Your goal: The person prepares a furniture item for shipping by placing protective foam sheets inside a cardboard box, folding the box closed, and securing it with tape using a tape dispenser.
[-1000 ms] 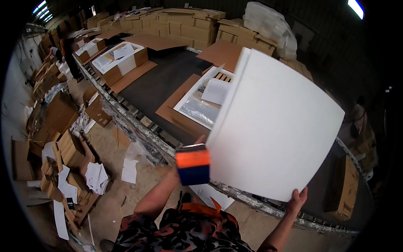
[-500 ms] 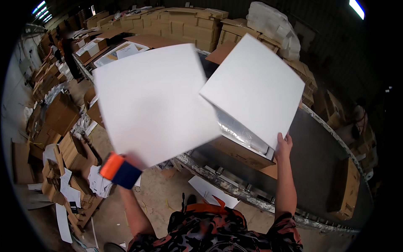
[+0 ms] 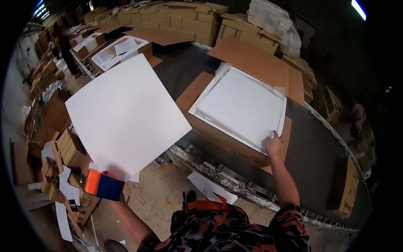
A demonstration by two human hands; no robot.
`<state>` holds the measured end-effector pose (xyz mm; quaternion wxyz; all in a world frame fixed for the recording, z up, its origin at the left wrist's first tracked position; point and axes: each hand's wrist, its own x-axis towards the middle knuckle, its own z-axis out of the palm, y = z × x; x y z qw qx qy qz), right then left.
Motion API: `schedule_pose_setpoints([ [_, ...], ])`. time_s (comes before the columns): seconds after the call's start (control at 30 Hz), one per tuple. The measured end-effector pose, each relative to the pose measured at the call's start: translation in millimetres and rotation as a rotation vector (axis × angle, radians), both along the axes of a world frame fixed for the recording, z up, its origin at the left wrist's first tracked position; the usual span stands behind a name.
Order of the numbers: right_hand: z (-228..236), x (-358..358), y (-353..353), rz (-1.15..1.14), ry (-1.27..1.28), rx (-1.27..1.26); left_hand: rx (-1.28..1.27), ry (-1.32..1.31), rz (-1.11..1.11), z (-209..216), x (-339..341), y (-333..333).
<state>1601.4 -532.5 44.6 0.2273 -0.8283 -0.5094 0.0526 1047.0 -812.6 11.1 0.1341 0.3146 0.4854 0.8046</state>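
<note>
My left hand is closed on the lower corner of a large white square board, which it holds tilted in the air. An orange and dark blue thing covers most of that hand; its kind is unclear. My right hand grips the near right corner of a second white panel. This panel lies almost flat inside an open cardboard box with white foam edging, slightly askew against the foam. The box stands on a dark conveyor belt with its flaps folded out.
Farther along the belt stands another open box with white foam and papers. A closed carton lies at the right. Stacked cartons line the back. Wooden pieces and cardboard scraps clutter the floor at left. People stand in the distance.
My right hand has lowered its panel from a tilted position into the box. The board in my left hand has moved left and down, uncovering more of the belt.
</note>
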Motion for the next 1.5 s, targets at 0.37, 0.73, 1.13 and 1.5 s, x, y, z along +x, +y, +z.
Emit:
schedule_pose_setpoints([
  [0.37, 22.7, -30.9, 4.0, 0.845, -0.176, -0.345, -0.073, -0.062, -0.049, -15.6, 9.7, 2.0],
  [0.73, 47.0, -92.7, -63.3, 0.911, 1.420, -0.204, 0.181, -0.432, -0.230, -20.8, 23.7, -36.0],
  [1.13, 44.9, -252.5, -47.4, 0.809, 1.562, -0.070, 0.256, -0.388, -0.109, -29.1, 12.9, -88.2],
  [1.5, 95.2, -530.4, 86.9, 1.117, 1.334, -0.245, 0.440, -0.973, 0.314, -84.7, 85.8, -182.2],
])
